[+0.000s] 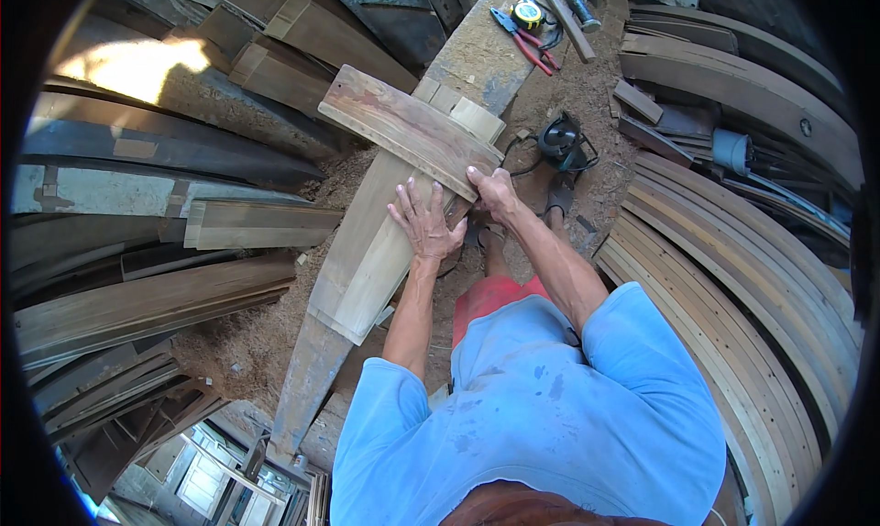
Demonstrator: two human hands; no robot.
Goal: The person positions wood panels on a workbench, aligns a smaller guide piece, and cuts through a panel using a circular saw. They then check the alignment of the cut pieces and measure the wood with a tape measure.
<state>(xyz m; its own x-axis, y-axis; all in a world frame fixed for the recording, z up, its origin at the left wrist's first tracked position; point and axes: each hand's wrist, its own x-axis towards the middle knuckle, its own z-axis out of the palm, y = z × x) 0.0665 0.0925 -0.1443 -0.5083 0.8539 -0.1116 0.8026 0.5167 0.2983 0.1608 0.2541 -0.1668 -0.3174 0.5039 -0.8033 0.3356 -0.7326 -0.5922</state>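
A reddish-brown wooden board (403, 121) lies crosswise over paler boards (371, 260) on a long, narrow bench (307, 379). My right hand (495, 196) grips the near right end of the brown board, its thumb on top and the other fingers curled at the edge, partly hidden. Just left of it, my left hand (427, 221) rests flat on the pale board with fingers spread, the fingertips close to the brown board's lower edge. A short light block (477, 120) shows beyond the brown board.
On the bench's far end are red-handled pliers (527, 42), a tape measure (527, 12) and a wooden strip (564, 22). A dark corded power tool (564, 145) sits on the sawdust-covered floor near my feet. Stacked planks line the left (156, 315) and right (733, 278).
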